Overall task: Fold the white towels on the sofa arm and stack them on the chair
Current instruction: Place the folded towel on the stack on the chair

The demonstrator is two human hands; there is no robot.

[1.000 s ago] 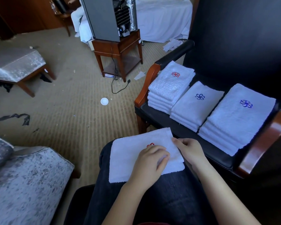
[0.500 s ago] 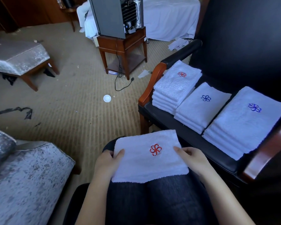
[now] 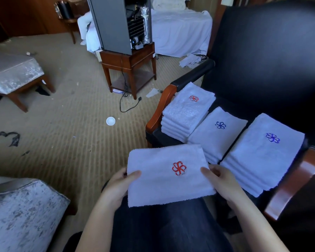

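Note:
A folded white towel [image 3: 164, 175] with a red flower emblem is lifted just above my lap. My left hand [image 3: 119, 184] grips its left edge, thumb on top. Its right edge is held by my right hand [image 3: 219, 180] in the same way. On the black seat of the wooden-armed chair [image 3: 166, 104] stand three stacks of folded towels: one with a red emblem [image 3: 187, 110] at the left, one with a blue emblem [image 3: 216, 131] in the middle, and a larger blue-emblem stack [image 3: 262, 153] at the right.
A grey velvet sofa arm [image 3: 25, 211] lies at the lower left. A grey footstool [image 3: 13, 73] stands at the far left. A small fridge on a wooden stand [image 3: 129, 64] with a trailing cable is ahead, a white lid [image 3: 110, 121] on the carpet, a bed behind.
My left hand left the top of the towel and took its left edge. Both hands have raised the folded towel off my lap, toward the chair.

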